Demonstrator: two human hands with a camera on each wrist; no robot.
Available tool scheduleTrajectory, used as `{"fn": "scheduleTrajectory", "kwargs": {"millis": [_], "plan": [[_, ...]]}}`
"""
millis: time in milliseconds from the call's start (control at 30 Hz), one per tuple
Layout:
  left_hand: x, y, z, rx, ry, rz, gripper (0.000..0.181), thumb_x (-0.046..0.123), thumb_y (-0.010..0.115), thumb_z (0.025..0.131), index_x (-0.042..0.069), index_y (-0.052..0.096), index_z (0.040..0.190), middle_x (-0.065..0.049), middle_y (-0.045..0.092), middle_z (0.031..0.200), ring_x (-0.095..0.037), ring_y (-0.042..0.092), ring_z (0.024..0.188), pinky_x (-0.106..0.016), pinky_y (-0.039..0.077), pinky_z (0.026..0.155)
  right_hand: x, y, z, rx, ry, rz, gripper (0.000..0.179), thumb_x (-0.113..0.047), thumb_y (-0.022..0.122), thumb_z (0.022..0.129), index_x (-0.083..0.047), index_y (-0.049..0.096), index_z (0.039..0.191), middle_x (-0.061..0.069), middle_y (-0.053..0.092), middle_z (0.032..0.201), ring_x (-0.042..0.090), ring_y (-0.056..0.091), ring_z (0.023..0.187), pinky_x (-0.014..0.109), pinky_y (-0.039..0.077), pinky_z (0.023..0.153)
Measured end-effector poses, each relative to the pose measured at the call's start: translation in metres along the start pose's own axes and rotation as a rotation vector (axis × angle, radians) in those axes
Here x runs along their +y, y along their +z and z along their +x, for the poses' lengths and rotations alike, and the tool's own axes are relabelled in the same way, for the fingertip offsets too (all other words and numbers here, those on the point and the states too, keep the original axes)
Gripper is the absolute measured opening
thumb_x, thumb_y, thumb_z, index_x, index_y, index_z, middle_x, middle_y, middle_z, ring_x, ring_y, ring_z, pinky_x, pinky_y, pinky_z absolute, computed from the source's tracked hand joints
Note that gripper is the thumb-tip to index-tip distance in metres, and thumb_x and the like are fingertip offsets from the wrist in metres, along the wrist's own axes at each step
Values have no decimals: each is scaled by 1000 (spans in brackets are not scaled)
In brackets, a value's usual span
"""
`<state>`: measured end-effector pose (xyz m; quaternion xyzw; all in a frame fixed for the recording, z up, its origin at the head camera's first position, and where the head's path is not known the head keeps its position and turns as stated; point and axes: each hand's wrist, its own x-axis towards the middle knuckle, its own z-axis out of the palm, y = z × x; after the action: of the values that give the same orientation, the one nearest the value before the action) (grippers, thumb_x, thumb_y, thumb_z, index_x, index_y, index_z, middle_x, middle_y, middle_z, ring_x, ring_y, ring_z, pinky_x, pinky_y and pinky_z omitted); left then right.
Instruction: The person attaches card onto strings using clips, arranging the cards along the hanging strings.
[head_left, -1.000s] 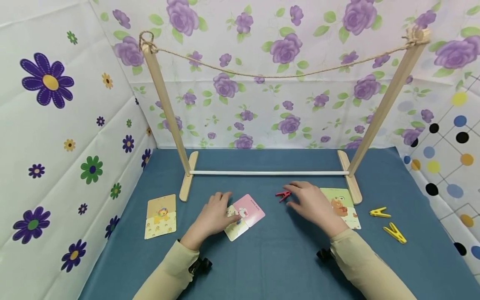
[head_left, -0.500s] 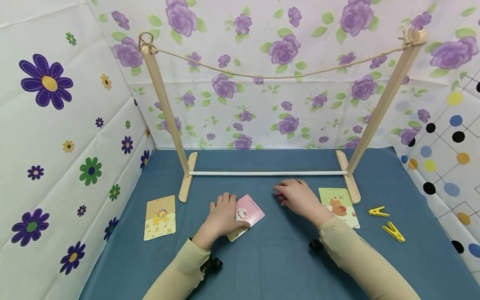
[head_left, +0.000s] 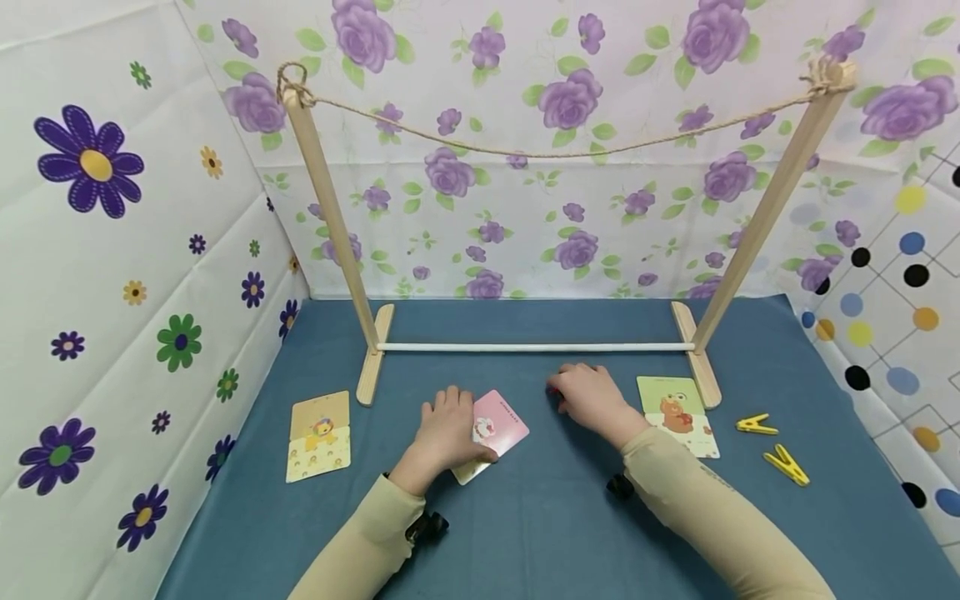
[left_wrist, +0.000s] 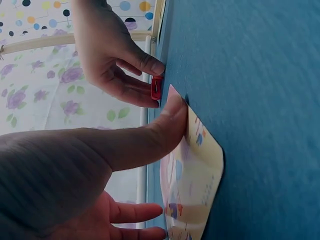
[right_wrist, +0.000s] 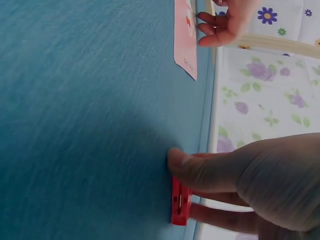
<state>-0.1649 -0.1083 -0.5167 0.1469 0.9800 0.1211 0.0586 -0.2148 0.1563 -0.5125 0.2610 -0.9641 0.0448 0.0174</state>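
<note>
A pink and cream picture card (head_left: pixel 502 423) lies tilted near the middle of the blue cloth. My left hand (head_left: pixel 448 429) grips it by its edges, with the thumb on one side and fingertips at the opposite edge. The card's cream lower part (left_wrist: pixel 204 167) bows slightly in the left wrist view. Farther right, my right hand (head_left: pixel 594 402) pinches a small red clothespin (right_wrist: pixel 180 202) between thumb and fingers, low over the cloth. The hand mostly hides the clothespin in the head view.
A wooden stand (head_left: pixel 326 196) holds a sagging rope (head_left: pixel 555 155) above a white bar (head_left: pixel 525 347). A yellow card (head_left: pixel 318 433) lies left and a green card (head_left: pixel 675 404) right. Yellow clothespins (head_left: pixel 786 465) lie at far right. Patterned cloth walls surround the table.
My left hand has slid right over the card, its thumb now at the card's near edge. My right hand has moved slightly left and taken hold of the red clothespin.
</note>
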Motion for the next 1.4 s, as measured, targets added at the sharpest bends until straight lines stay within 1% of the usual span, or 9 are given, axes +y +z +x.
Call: {"fn": "scheduleTrajectory", "kwargs": {"millis": [133,233,367,467,533,700,967,1167,1400], "plan": [[4,-1,8,4,-15,1,98,56,103,62,-5,61,125,-18,57,112,-34,55,103,-55,49,88,-4,0,4,-11,65,1,27,-7,91,85,-14,80,109,6,72,104,33,70,96,60,54,78],[7,-4,12,-1,-43,-2,97,51,107,57,-7,61,120,-18,59,106,-34,59,98,-55,53,85,-10,0,6,-6,95,-30,24,-5,88,87,-13,79,108,8,74,105,35,70,97,61,54,81],[11,-7,15,-27,-102,17,98,49,109,52,-7,61,117,-18,60,102,-34,61,97,-55,54,85,-20,1,8,-4,112,-95,21,-2,80,95,-12,79,113,10,75,111,35,70,102,63,53,88],[12,-9,17,-49,-144,32,100,48,110,51,-7,60,117,-19,61,103,-35,60,98,-56,54,87,-27,3,10,2,112,-137,23,1,74,98,-12,79,116,11,75,114,34,70,104,63,52,92],[11,-8,19,-61,-169,32,101,47,110,51,-7,59,118,-20,60,105,-36,60,101,-58,54,89,-29,4,11,11,106,-154,23,1,74,98,-12,79,116,11,75,113,34,70,103,62,53,91],[12,-3,22,-74,-210,-6,104,44,111,50,-8,58,123,-22,59,112,-38,56,108,-62,52,92,-29,5,12,9,111,-158,23,1,75,98,-11,79,118,12,75,113,35,71,102,62,53,90],[15,-2,24,-69,-236,-57,103,38,112,51,-7,56,124,-23,57,115,-40,53,111,-66,49,92,-27,3,19,-39,191,-142,26,-2,71,102,-13,78,124,12,75,120,36,69,110,61,52,93],[15,-3,24,-77,-245,-70,106,36,112,52,-8,54,129,-25,56,119,-42,52,114,-68,48,93,-31,1,19,-42,207,-143,25,-2,71,102,-12,78,123,13,75,117,37,68,110,60,53,93],[15,0,22,-44,-227,-80,104,34,112,50,-6,54,126,-23,56,115,-41,52,109,-67,48,90,-31,2,20,-44,253,-99,22,-1,70,102,-9,78,121,17,74,114,38,69,108,60,54,91]]}}
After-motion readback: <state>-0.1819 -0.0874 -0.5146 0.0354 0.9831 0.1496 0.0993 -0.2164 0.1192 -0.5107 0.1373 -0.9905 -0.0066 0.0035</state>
